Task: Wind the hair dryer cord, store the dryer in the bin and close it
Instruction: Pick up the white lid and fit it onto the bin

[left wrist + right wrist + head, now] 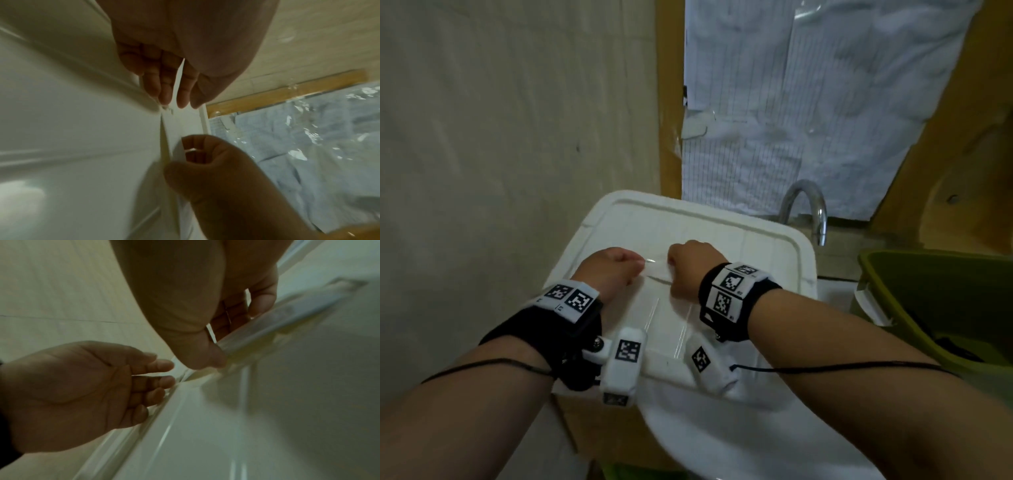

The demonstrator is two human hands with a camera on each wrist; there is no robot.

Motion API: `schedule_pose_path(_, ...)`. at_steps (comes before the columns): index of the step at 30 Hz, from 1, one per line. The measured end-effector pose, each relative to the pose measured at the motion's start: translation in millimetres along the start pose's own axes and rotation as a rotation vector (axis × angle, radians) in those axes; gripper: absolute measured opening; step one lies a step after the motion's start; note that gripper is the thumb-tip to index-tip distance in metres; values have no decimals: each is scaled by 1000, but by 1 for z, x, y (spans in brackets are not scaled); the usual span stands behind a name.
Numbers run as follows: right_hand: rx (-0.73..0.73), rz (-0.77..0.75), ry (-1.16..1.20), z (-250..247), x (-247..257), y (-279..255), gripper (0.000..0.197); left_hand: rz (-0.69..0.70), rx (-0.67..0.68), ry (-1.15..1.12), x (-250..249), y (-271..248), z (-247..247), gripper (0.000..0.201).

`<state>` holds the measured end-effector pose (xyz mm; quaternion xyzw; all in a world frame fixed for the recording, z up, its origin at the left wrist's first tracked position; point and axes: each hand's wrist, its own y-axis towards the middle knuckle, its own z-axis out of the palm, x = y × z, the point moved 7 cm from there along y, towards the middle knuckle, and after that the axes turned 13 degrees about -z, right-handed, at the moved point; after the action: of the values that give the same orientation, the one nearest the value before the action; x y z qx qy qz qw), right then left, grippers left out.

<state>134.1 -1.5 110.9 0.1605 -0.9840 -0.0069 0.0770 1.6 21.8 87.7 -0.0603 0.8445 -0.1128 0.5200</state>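
We have the white bin lid (722,233) lying flat over the bin, which sits beside the tap (815,209) and the green tub (928,301). The dryer and its cord are out of sight, presumably inside. Both our hands are on the lid's centre, where a raised flap (657,269) runs from one hand to the other. Our right hand (690,265) has its fingers curled over the flap's end, thumb pressing alongside. Our left hand (607,270) sits at the other end, fingers half-bent, touching the flap's ridge; whether it truly grips we cannot tell. We judge the closing nearly done: both hands press down together.
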Motion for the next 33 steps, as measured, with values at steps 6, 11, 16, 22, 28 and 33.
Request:
schedule_pose_path(6, -88, -73, -244, -62, 19, -8, 36, 160, -1, -47, -53, -24, -4, 13)
schedule_pose_path(11, -146, -25, -327, -113, -1, -43, 35, 298, 56, -84, -107, -46, 13, 8)
schedule_pose_path(16, -156, 83, -329, -145, -51, -95, 35, 375, 210, -134, -147, -69, 58, 10)
schedule_pose_path(22, -98, 200, -359, -165, -139, -167, 38, 437, 378, -118, -191, -107, 147, 10)
schedule_pose_path(28, 22, 280, -361, -162, -232, -237, 48, 454, 434, -97, -219, -135, 243, 12)
schedule_pose_path(33, 107, 270, -358, -152, -305, -275, 45, 445, 430, -78, -236, -149, 307, 13)
